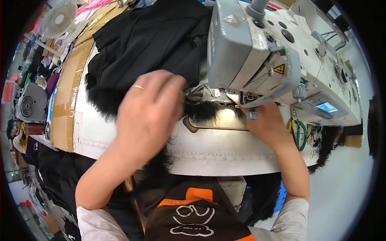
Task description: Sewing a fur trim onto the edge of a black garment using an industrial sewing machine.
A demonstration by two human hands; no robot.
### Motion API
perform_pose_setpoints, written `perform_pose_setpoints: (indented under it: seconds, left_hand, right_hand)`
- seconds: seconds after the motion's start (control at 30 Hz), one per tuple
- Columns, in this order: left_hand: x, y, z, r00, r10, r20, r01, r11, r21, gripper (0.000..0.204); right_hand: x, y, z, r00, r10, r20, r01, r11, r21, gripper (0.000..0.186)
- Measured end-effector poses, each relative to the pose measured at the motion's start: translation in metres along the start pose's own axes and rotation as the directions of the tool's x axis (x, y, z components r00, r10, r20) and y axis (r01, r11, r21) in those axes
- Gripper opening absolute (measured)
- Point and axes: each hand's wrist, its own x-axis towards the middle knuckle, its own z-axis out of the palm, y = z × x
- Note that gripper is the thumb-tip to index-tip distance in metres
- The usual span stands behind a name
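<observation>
Black cloth lies bunched on the white sewing table, left of a grey-and-white sewing machine. Along its near side runs black fur trim, reaching toward the presser foot area. My left hand, blurred and wearing a gold ring, is over the trim with its fingers bent downward; whether they grip it cannot be made out. Close to the needle area, my right hand reaches in beside the metal plate. Machine parts cover its fingertips. A strip of fur hangs over the table's front edge below my left forearm.
Green-and-yellow handled snips rest right of my right hand, below the machine's lit panel. A printed ruler scale follows the table's front edge. Taped cardboard borders the left side. A fan stands at the far left.
</observation>
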Motion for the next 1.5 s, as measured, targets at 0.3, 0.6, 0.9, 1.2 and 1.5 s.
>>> perform_pose_setpoints:
  seconds: [0.3, 0.6, 0.9, 1.2, 1.5]
  left_hand:
    - [0.002, -0.027, 0.004, 0.579, -0.483, 0.657, 0.223, 0.869, 0.442, 0.098]
    - [-0.024, -0.073, 0.024, 0.811, -0.220, 0.542, 0.229, 0.972, 0.052, 0.091]
    - [-0.085, -0.040, 0.005, 0.917, -0.222, 0.332, 0.215, 0.975, 0.060, 0.033]
    - [-0.078, -0.111, 0.078, 0.898, 0.077, 0.432, 0.043, 0.965, -0.260, 0.039]
    - [-0.076, -0.132, 0.077, 0.855, 0.024, 0.518, 0.046, 0.992, -0.122, 0.032]
  right_hand:
    - [-0.008, 0.005, -0.001, 1.000, -0.022, 0.006, 0.021, 0.996, 0.090, 0.009]
    - [-0.010, -0.001, 0.010, 1.000, 0.004, -0.004, -0.004, 0.995, 0.104, 0.013]
    - [-0.010, 0.002, 0.009, 1.000, 0.024, -0.005, -0.022, 0.975, 0.219, 0.024]
    - [-0.004, 0.003, 0.016, 0.986, -0.161, -0.051, 0.169, 0.943, 0.286, 0.040]
    - [-0.006, -0.008, 0.012, 0.977, -0.028, 0.211, -0.026, 0.968, 0.248, 0.033]
